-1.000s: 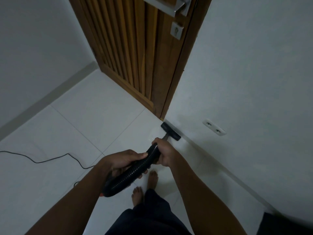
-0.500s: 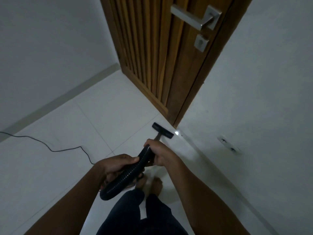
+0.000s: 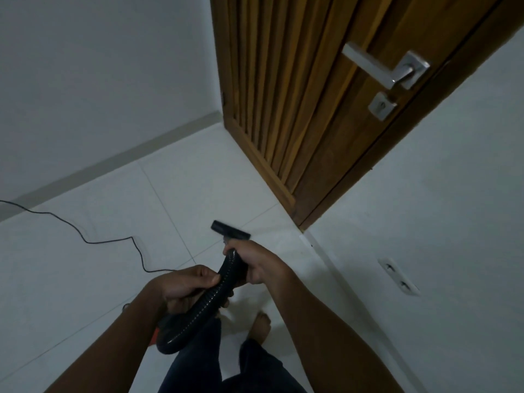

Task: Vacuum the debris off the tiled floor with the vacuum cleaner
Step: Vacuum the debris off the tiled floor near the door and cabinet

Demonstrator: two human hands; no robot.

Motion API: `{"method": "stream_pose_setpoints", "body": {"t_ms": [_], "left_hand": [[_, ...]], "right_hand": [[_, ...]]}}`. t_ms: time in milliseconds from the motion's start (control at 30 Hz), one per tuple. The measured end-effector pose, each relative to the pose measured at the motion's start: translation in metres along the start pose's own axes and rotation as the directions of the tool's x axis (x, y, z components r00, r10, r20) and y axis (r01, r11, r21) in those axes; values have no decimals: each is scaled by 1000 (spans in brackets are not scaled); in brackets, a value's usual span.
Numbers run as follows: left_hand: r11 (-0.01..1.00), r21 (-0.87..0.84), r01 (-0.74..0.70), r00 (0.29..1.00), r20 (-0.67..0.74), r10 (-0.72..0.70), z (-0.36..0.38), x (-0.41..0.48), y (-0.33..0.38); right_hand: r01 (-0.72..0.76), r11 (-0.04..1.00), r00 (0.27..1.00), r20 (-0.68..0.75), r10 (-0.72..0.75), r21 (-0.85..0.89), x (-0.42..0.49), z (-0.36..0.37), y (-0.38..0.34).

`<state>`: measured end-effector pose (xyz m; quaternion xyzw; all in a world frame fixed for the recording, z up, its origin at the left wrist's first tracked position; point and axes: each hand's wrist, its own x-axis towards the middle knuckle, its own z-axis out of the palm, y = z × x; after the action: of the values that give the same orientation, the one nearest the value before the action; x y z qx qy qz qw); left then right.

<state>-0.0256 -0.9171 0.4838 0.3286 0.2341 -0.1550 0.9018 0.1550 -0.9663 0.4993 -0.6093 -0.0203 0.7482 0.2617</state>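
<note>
A black ribbed vacuum hose (image 3: 209, 302) runs up from low in the view to a flat black floor nozzle (image 3: 230, 230) resting on the white tiled floor (image 3: 122, 211) in front of the door. My left hand (image 3: 187, 285) grips the hose lower down. My right hand (image 3: 253, 263) grips its upper end just behind the nozzle. A sliver of orange (image 3: 154, 337) shows beneath the hose loop. I see no distinct debris on the tiles.
A wooden slatted door (image 3: 297, 103) with a metal lever handle (image 3: 382, 69) stands ahead. White walls close in left and right; the right wall holds a double socket (image 3: 398, 276). A thin black cord (image 3: 85, 239) snakes across the left floor. My bare foot (image 3: 259, 326) is below.
The nozzle has slid left, away from the right wall's base toward the tiles before the door. My view has tilted up, showing more of the door.
</note>
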Motion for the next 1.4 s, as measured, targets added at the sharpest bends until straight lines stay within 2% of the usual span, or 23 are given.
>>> {"method": "stream_pose_setpoints", "body": {"t_ms": [133,200,300,400,433,500,667,833,967,1100,1267,1400], "left_hand": [[998,4,56,986,-157,-55,-17,-7,15],[997,0,71,983,-172,-70,-28,-13,22],[997,-70,21,1000,2,-21,-55,-33,34],[992,-125,-28,971,232,57,-80,-57,49],[990,-133,-37,958,276,73,-83,-59,52],[991,-117,-60,957,274,90,-100,-75,60],[990,-126,-58,993,97,71,-137,-108,71],[999,-27,-42,977,-209,35,-157,-128,75],[993,-80,-91,969,-238,70,-172,-153,81],[995,-59,-81,951,-302,59,-182,-167,90],[997,-36,-67,870,-491,40,-192,-174,99],[974,-151,-168,857,-510,69,-198,-192,98]], "right_hand": [[-3,999,999,-37,2,-32,17,12,-23],[-14,998,999,-48,10,-65,26,22,-32],[-23,995,1000,-12,22,-95,35,48,-51],[-33,994,999,23,36,-109,44,78,-69],[-37,991,999,32,42,-129,46,83,-72],[-74,977,996,42,84,-199,57,108,-86],[-92,949,993,43,110,-301,85,150,-119],[-65,943,997,27,78,-326,112,175,-136],[-21,961,998,46,35,-277,115,195,-146],[-49,969,994,78,70,-243,121,207,-154],[-50,955,997,48,66,-292,144,223,-180],[-55,919,995,60,84,-392,156,251,-203]]}}
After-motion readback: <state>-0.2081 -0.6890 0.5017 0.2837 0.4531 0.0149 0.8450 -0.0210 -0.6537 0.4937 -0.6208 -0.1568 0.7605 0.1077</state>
